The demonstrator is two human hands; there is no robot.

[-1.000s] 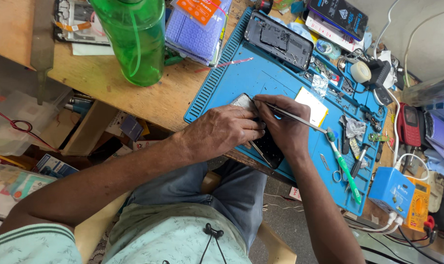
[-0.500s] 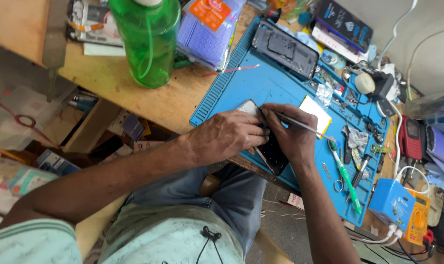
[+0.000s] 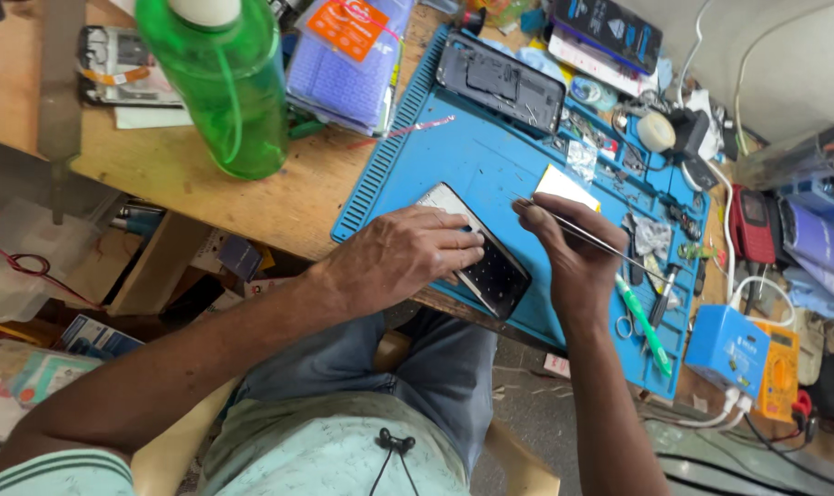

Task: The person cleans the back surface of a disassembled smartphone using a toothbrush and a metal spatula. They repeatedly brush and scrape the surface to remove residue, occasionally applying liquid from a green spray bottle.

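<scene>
A green bottle stands on the wooden bench, left of the blue work mat. The left hand presses flat on an opened phone lying at the mat's near edge, fingers spread over it. The right hand pinches metal tweezers, tips pointing toward the phone. A green-handled tool lies farther right.

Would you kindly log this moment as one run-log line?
left hand: resting on phone | right hand: gripping tweezers | surface: blue mat | nearby: green bottle
</scene>
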